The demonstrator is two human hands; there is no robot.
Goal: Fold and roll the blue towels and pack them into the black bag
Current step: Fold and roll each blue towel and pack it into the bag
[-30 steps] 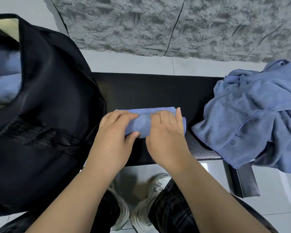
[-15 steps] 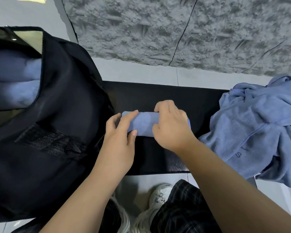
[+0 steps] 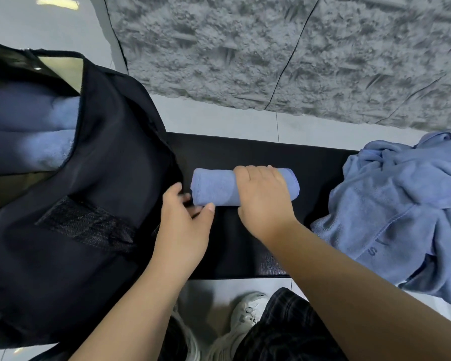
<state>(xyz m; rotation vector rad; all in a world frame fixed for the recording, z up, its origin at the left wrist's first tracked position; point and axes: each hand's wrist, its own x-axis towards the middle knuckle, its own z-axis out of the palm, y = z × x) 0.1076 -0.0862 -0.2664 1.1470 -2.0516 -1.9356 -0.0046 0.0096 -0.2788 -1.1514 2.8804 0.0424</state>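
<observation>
Now right hand [image 3: 264,201] curled over rolled towel [image 3: 214,187]

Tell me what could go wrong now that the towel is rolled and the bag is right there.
1. Only the right hand holds the rolled towel; with the left hand off it, the roll may loosen when lifted.
2. The black bag already holds rolled towels, so pushing another in could be tight.

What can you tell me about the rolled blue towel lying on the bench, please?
The rolled towel is light blue terry cloth, wound into a tight cylinder with a stitched hem at its right end. It lies lengthwise on the black bench, between the black bag and the loose towel pile. The right hand curls over it; the left hand is at its left end.
</observation>
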